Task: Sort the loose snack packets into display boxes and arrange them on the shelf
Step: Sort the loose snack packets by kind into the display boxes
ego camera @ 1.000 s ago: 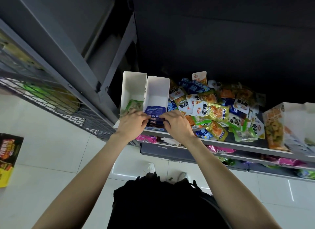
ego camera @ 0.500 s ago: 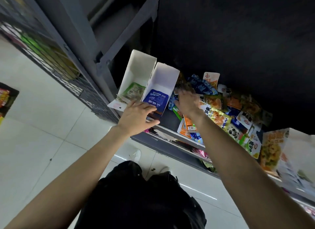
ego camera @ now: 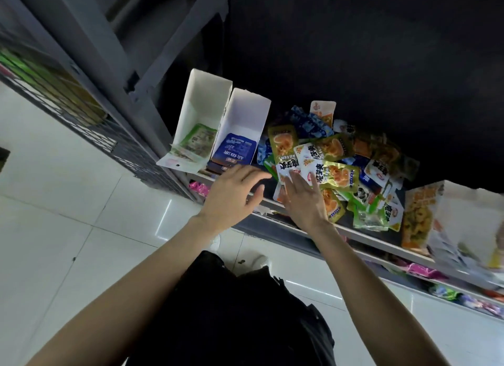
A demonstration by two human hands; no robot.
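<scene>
Two white display boxes stand side by side at the shelf's left end. The left box (ego camera: 203, 101) holds green packets (ego camera: 197, 139); the right box (ego camera: 246, 112) holds dark blue packets (ego camera: 235, 150). A heap of loose snack packets (ego camera: 338, 158) covers the shelf beside them. My left hand (ego camera: 231, 195) hovers with relaxed fingers just in front of the blue-packet box, holding nothing. My right hand (ego camera: 302, 199) lies with straight fingers on a white and yellow packet (ego camera: 289, 166) at the heap's near left edge.
The grey shelf edge (ego camera: 362, 236) runs down to the right, with a lower shelf of pink and mixed packets (ego camera: 420, 270) beneath. An orange-printed box (ego camera: 420, 215) stands at the right. A wire rack (ego camera: 81, 115) fills the left, over white floor tiles.
Both hands left the blue packets in the right box. My right hand reached into the heap and came back to its near edge; my left hand drew back slightly.
</scene>
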